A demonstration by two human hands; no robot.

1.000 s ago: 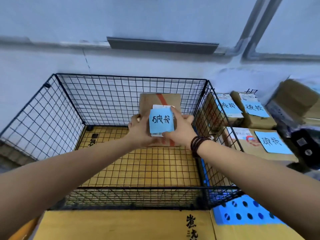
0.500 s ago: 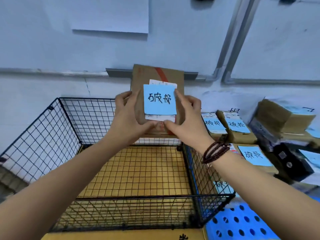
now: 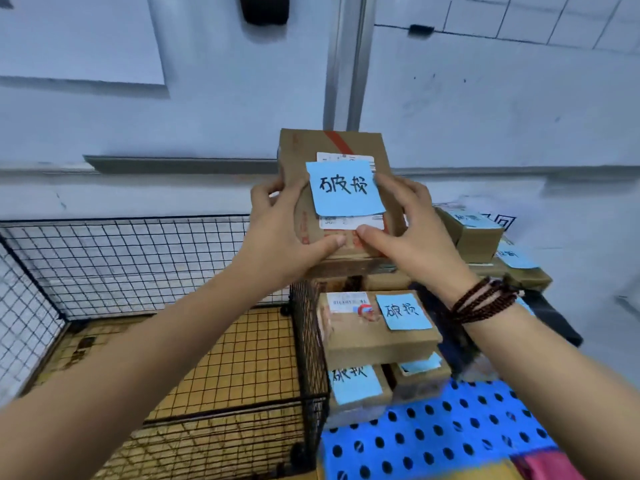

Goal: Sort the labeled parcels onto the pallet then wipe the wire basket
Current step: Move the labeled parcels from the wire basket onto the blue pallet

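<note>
**Clerk:** Head view, containers first?

**Inspector:** Black wire basket (image 3: 138, 258) at left and near; through its mesh floor a yellow board (image 3: 225, 368) shows. Just right of the basket's right wall, a blue perforated pallet (image 3: 433, 438) carries cardboard parcels. The near stack (image 3: 374, 337) has one box lying across two lower ones. Further parcels (image 3: 474, 233) sit at the far right.

**Clerk:** The parcel being sorted?

**Inspector:** The held parcel (image 3: 301, 161) is in the air, tilted face-up towards the camera, above the basket's right wall and the near stack. The left hand (image 3: 284, 233) grips its left edge and the right hand (image 3: 415, 233) its right edge. Fingers are curled round the sides and both thumbs press the near face. There is a dark beaded bracelet (image 3: 485, 299) on the right wrist.

**Clerk:** Markings?

**Inspector:** A blue note (image 3: 346, 190) on the held parcel bears black handwriting, 破损. It covers a white shipping label whose print is too small to read. A red stripe crosses the box's far edge. The top stacked box carries a matching note (image 3: 401, 311), same characters, beside a white label and a red mark. A lower note (image 3: 355, 382) shows the same writing, partly covered. The far parcels' notes are blurred.
</note>
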